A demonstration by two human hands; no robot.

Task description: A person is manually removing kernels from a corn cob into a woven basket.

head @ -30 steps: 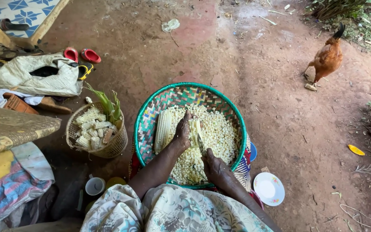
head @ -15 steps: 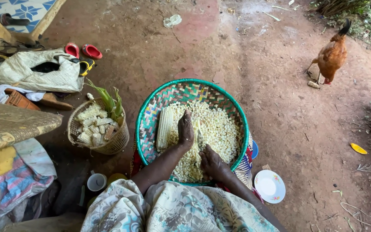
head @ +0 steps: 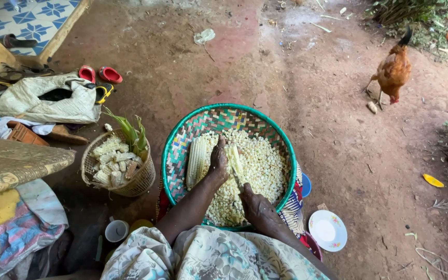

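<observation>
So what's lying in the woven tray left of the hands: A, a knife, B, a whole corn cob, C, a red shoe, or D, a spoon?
B: a whole corn cob lies on the loose kernels in the woven tray, just left of the left hand.

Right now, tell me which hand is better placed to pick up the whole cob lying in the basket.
Left. The left hand sits right beside the whole cob in the basket; the right hand is lower, across the kernels.
</observation>
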